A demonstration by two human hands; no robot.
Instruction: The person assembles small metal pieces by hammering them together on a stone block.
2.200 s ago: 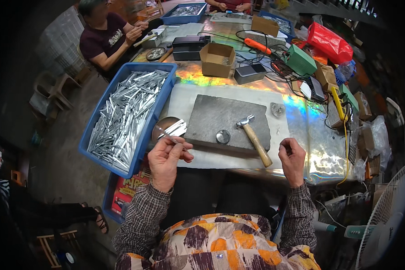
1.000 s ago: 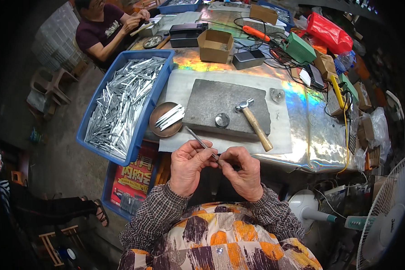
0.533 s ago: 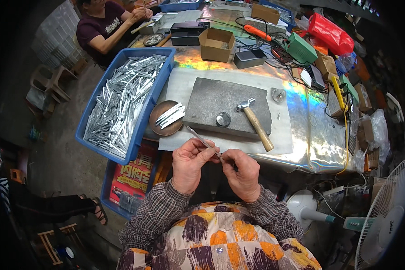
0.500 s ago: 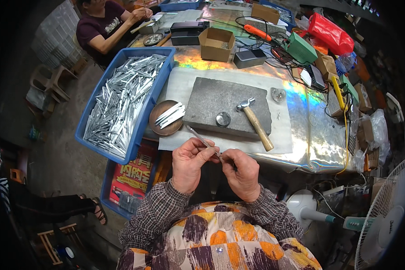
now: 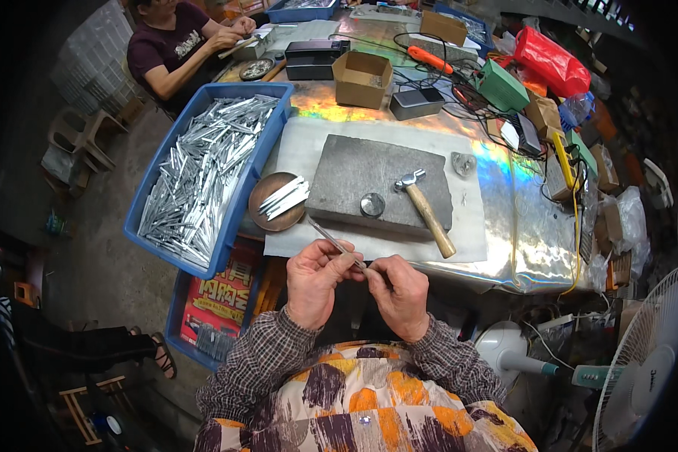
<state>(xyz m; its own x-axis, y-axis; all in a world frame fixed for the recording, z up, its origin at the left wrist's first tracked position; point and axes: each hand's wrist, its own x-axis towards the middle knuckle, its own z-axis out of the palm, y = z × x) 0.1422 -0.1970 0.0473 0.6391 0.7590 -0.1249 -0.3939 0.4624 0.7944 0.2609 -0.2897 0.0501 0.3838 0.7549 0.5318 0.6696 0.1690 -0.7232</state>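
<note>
My left hand (image 5: 313, 282) pinches a slim, silvery metal piece (image 5: 325, 234) between thumb and fingers. My right hand (image 5: 398, 295) is closed at its near end, thumb against forefinger, close to the left fingertips. The far end points up and left towards a round wooden bowl (image 5: 277, 221), where several similar slim metal pieces (image 5: 285, 197) lie side by side. Beyond my hands a grey stone block (image 5: 354, 169) rests on a white sheet. On it are a hammer (image 5: 427, 215) with a wooden handle and a small round, dark-topped container (image 5: 371, 204).
A blue bin (image 5: 222, 256) heaped with slim metal pieces (image 5: 203, 173) stands left of the bowl. Past the block sit a cardboard box (image 5: 361, 79) and a grey device (image 5: 416, 103). Cables and a fan (image 5: 644, 369) are at the right. Another person (image 5: 177, 49) works at the far left.
Both hands have shifted very slightly left, still holding the metal piece. The whole view has moved a little; the hammer, block and bowl keep their places.
</note>
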